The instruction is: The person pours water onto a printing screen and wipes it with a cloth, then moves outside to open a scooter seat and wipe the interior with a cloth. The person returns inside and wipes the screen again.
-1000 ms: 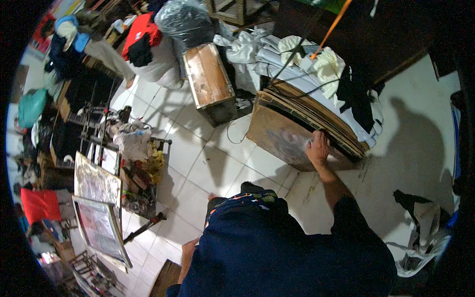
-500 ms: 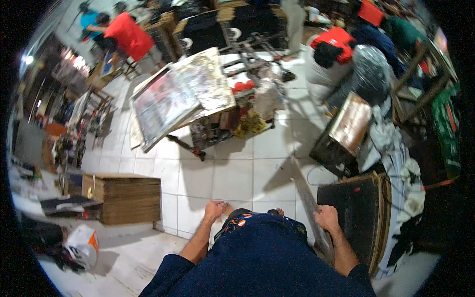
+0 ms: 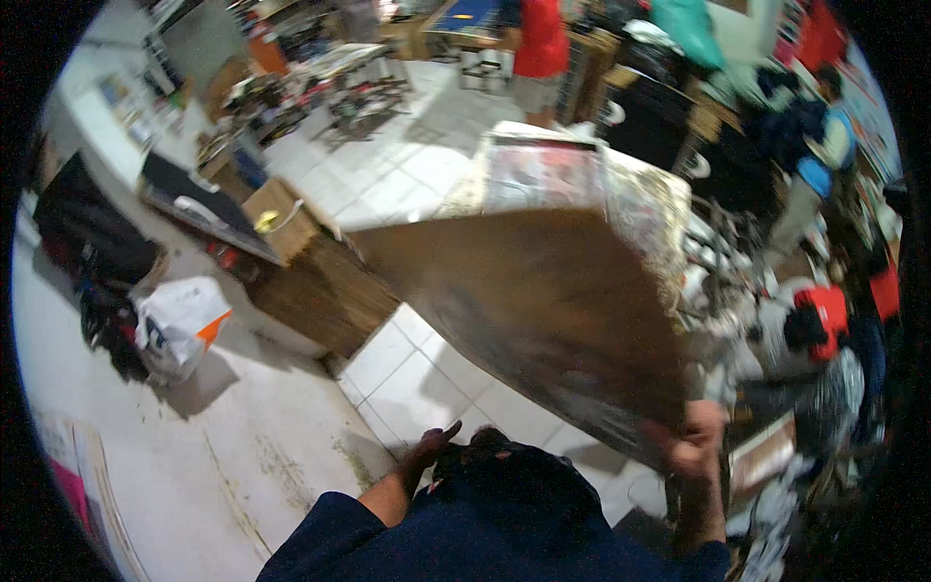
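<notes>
A large thin brown board is raised in front of me, its face tilted and blurred by motion. My right hand is closed on its lower right corner, with the arm lifted. Low at my left side, my left hand holds nothing, its fingers stretched out and apart from the board. The board's far left corner reaches over a stack of brown boards standing by the wall. Behind it, the board hides part of a table with a pale, stained top.
A white and orange plastic bag lies on the left next to dark bags. A framed dark panel leans near the stack. Metal frames and clutter crowd the right. A person in red stands at the back.
The view has turned left. My right hand has raised the board from edge-on beside my right leg to across my front. My left hand has opened and remains low.
</notes>
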The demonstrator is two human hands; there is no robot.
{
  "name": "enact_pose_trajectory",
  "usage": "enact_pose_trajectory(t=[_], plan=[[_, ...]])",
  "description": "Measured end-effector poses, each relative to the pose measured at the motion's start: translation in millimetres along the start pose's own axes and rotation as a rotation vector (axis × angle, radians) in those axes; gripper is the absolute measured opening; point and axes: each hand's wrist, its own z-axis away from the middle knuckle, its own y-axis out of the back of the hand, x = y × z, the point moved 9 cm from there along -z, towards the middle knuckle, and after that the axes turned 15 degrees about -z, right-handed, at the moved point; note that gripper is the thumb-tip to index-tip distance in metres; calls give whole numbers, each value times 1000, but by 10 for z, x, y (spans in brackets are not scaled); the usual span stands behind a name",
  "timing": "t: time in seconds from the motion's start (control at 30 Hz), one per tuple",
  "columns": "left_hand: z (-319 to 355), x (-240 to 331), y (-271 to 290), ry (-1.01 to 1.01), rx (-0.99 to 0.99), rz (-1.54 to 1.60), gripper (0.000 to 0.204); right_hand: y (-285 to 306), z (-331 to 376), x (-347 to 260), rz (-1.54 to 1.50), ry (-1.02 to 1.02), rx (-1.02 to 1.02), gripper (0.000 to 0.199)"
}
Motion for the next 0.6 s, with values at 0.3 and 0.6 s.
enact_pose_trajectory(t=[0.3,0.6], plan=[[140,2300,2598,-873,-228,1928,71,839,-1892,213,-988,175,758,43],[1837,3720,4518,-950,954,1305,47,723,-4288,1958,-1239,28,211,50]])
